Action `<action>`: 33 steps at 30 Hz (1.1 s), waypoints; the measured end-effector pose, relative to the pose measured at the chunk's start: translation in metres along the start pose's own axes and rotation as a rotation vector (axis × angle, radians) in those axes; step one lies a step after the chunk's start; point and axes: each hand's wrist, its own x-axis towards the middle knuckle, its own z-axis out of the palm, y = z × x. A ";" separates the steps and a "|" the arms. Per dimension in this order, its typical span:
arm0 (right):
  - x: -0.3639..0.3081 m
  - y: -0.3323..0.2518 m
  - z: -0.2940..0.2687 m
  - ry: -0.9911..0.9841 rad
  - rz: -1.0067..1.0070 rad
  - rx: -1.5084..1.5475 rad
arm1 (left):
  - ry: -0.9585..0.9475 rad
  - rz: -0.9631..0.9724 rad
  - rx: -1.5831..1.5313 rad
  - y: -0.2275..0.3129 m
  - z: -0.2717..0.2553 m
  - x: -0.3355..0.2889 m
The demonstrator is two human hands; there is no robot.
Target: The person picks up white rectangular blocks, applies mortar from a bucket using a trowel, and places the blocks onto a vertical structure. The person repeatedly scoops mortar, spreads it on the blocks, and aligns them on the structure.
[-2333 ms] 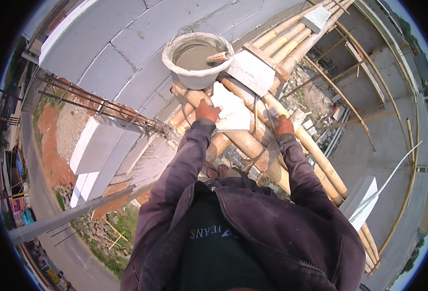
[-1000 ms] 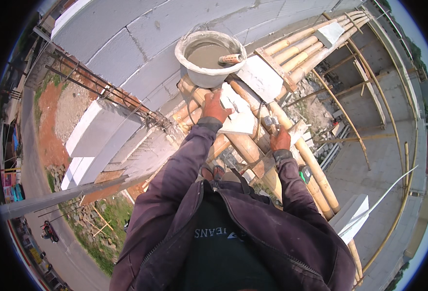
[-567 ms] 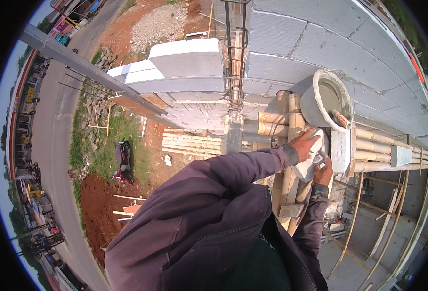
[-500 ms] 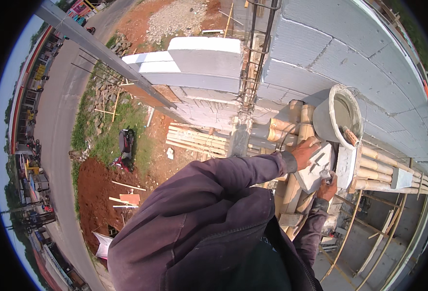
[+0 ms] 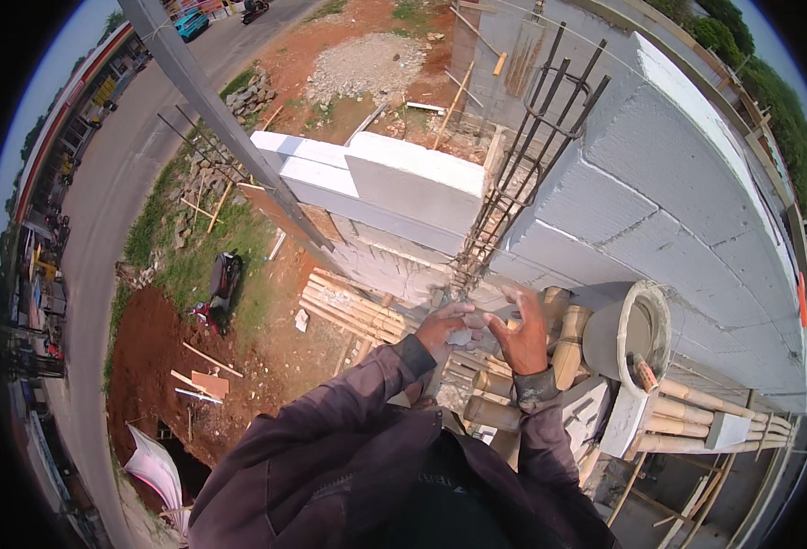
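Note:
My left hand (image 5: 442, 331) is in front of the base of the tied rebar column (image 5: 522, 174), its fingers bent around a small pale grey piece (image 5: 461, 339) whose kind I cannot make out. Close on its right, my right hand (image 5: 520, 337) is raised, thumb and fingers curved apart with nothing visible between them. Right of that hand stands a mortar-crusted bucket (image 5: 615, 340) of grey mortar, a tool's worn handle (image 5: 645, 373) leaning inside. A pale block with a rough face (image 5: 588, 407) lies below the bucket, beside my right forearm.
A grey block wall (image 5: 668, 210) rises on the right; a lower white block wall (image 5: 412, 178) runs left of the rebar. Bamboo poles (image 5: 696, 412) form scaffolding beneath the bucket. A slanting metal post (image 5: 211, 110) stands left. Far below are a motorbike (image 5: 223, 284) and a road (image 5: 101, 229).
Both hands have left the pale block by the bucket and moved left to the rebar base. The small grey piece now shows at my left hand. The view has shifted too.

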 end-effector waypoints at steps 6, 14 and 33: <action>0.191 0.041 0.043 0.401 -0.017 0.188 | 0.534 0.163 0.149 0.007 -0.146 -0.024; 0.229 0.083 0.081 0.392 0.005 0.196 | 0.977 0.162 0.039 -0.024 -0.220 -0.122; 0.199 0.041 0.016 -0.216 0.024 -0.376 | 1.025 0.874 0.518 0.109 -0.117 0.006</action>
